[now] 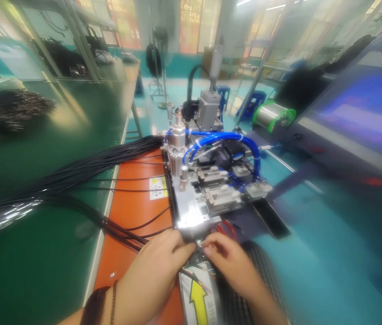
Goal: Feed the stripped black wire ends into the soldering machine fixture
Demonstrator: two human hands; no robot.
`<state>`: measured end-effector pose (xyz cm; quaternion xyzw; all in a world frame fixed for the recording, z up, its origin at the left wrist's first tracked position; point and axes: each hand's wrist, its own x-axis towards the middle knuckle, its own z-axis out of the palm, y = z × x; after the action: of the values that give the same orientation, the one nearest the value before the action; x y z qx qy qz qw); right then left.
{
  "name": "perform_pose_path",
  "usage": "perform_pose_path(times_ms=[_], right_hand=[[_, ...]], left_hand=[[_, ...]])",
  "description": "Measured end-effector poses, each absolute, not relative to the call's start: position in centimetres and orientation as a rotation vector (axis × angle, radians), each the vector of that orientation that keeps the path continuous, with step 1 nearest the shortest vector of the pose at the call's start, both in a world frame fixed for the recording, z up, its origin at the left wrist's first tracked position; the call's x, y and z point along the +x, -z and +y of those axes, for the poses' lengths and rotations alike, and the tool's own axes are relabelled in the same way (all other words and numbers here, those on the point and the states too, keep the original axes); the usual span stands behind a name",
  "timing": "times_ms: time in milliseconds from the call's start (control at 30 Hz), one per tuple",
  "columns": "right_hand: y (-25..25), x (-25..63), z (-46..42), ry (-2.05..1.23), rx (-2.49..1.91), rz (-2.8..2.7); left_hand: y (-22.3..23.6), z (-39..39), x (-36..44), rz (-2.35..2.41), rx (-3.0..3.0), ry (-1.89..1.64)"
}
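Note:
My left hand (159, 264) is closed, its thumb and index finger pinched together at the near end of a metal bench machine (207, 185). Just to the right, my right hand (228, 257) is also closed, thumb against curled fingers. The fingertips almost meet over a small shiny spot, too blurred to name. Several black cables (119, 232) run from the left towards my left hand, which hides where they end. Below the hands, thin wire ends lie over a white label with a yellow arrow (197, 298). Red wires (226, 228) show just beyond my right hand.
A thick bundle of black cables (103, 160) crosses the green table (86, 257) and orange surface (137, 180) to the machine. Blue air hoses (225, 135) arch above it. A green-flanged wire spool (274, 116) and a lit screen (363, 108) stand to the right.

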<state>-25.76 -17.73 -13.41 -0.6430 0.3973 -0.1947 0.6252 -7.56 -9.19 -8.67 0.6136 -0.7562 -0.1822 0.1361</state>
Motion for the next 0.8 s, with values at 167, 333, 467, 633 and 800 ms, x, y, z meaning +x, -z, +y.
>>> perform_pose_path(times_ms=[167, 333, 467, 633, 800], right_hand=[[13.32, -25.79, -17.5, 0.456, -1.433, 0.915], [13.4, -25.46, -17.22, 0.467, -1.508, 0.934], [13.6, -25.12, -17.19, 0.495, -1.671, 1.002], [13.93, -24.98, -17.19, 0.536, -1.636, 1.019], [13.35, -24.84, -17.13, 0.567, -1.389, 0.987]], left_hand=[[8.83, -9.09, -7.7, -2.169, 1.773, 0.5], [9.03, -9.06, -7.81, -2.206, 1.788, 0.427], [9.21, -9.1, -7.91, -2.283, 1.781, 0.249], [9.13, -9.06, -7.91, -2.422, 1.743, 0.098], [8.76, -9.04, -8.11, -2.482, 1.804, 0.102]])
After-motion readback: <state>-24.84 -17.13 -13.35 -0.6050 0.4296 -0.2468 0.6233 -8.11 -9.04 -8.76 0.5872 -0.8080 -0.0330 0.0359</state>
